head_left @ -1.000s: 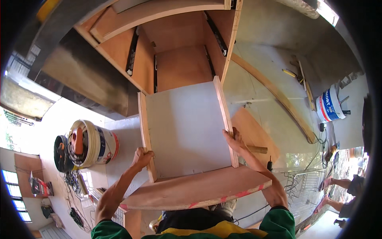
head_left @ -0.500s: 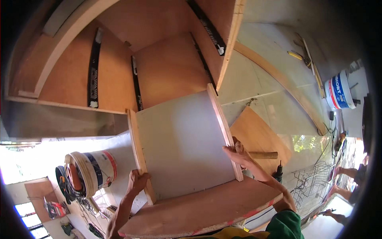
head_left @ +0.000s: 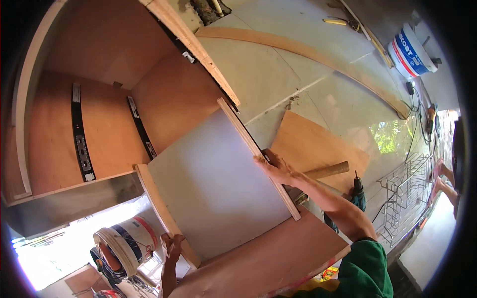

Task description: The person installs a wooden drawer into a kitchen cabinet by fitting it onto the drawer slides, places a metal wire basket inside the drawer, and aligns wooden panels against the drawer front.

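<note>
Front panel [head_left: 268, 253] nearest; grey-bottomed drawer [head_left: 213, 184] held beyond it, far end at the cabinet [head_left: 199, 49] mouth. Left rail [head_left: 160, 203] is gripped by the left hand [head_left: 172, 246], right rail [head_left: 239, 128] by the right hand [head_left: 278, 169]. Drawer best kept level, both rails advanced evenly, far corners squared to the black runners [head_left: 140, 126] inside.

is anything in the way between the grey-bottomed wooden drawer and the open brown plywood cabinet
Nothing visible stands between the drawer and the cabinet; the left hand and right hand grip the drawer's sides.
</note>
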Demonstrator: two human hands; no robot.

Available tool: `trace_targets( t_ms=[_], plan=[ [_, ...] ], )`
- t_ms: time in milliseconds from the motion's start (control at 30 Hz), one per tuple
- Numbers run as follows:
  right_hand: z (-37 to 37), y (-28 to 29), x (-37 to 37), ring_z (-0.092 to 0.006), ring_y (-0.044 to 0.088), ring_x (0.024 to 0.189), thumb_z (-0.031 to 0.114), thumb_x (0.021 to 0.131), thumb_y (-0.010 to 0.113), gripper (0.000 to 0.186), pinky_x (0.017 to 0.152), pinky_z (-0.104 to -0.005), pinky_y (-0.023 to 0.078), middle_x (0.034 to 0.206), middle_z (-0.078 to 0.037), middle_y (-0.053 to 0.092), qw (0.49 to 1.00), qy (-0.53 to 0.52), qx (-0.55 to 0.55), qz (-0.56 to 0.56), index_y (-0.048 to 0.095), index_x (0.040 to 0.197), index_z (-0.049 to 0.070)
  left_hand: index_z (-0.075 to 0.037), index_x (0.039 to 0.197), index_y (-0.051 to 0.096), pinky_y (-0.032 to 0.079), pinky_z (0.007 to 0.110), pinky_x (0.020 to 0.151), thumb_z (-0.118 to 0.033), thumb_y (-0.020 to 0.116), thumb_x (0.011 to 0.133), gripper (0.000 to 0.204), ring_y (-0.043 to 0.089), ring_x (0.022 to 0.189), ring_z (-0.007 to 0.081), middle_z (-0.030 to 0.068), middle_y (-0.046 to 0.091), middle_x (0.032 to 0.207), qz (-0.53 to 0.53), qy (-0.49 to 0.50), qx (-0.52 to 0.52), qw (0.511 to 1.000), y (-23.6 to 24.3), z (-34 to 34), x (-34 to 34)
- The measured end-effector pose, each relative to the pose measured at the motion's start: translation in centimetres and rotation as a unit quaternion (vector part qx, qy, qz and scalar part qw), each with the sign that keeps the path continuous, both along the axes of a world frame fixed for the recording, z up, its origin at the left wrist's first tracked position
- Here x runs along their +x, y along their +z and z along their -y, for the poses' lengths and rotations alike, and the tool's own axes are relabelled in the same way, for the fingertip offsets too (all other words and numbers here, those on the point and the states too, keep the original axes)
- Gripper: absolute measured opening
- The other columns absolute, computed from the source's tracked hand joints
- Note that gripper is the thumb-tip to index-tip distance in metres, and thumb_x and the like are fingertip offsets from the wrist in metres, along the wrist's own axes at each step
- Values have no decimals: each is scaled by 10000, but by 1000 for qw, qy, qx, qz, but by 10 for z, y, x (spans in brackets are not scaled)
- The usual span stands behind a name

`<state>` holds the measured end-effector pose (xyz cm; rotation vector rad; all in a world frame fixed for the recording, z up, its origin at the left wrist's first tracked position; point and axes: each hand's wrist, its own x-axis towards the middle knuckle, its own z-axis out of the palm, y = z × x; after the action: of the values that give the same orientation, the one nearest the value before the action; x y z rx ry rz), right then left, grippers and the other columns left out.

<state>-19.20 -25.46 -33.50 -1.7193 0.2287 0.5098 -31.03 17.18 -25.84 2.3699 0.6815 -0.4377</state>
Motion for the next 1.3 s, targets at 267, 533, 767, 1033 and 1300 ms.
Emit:
trace_targets(
  t_ms=[267, 533, 767, 1033, 1300],
  plan=[
    [4, -14, 22, -299, 567, 906, 778, 841, 296, 824, 822, -434, 442, 944, -196, 583, 996, 69, -23, -57, 500, 1100, 23, 71, 913, 553, 456, 417, 742, -255, 620, 724, 382, 532, 881, 275, 151, 492, 944, 9, -10, 3, 1000, -5, 6, 22],
    [9, -23, 28, -383, 585, 983, 795, 828, 280, 873, 855, -477, 438, 1025, -261, 593, 990, 100, 29, -97, 469, 1199, 27, 25, 852, 572, 426, 416, 814, -264, 641, 726, 322, 491, 957, 267, 159, 463, 992, -11, -22, 62, 998, -3, 2, 18],
    [3, -35, 33, -411, 604, 946, 756, 846, 313, 827, 834, -490, 451, 956, -267, 612, 996, 62, -4, -64, 480, 1184, 20, -10, 821, 606, 417, 407, 835, -329, 637, 770, 324, 469, 966, 264, 140, 433, 1015, 5, -1, 35, 999, -30, -31, 10],
    [-20, -50, 22, -344, 571, 1065, 687, 880, 363, 748, 874, -456, 445, 1111, -222, 595, 997, 11, -22, -70, 495, 1225, 37, 7, 697, 633, 426, 405, 553, -301, 652, 762, 316, 540, 638, 236, 106, 524, 630, 110, -42, -10, 993, -69, -43, -2],
    [-17, -28, -6, -225, 176, 1413, 610, 941, 336, 803, 1150, -356, 161, 1535, -107, 211, 991, 0, 1, -134, 184, 1490, 44, 48, 767, 627, 466, 346, 518, -213, 626, 746, 262, 597, 571, 158, 107, 588, 594, 47, -41, -105, 993, -5, -3, 30]
  ],
)
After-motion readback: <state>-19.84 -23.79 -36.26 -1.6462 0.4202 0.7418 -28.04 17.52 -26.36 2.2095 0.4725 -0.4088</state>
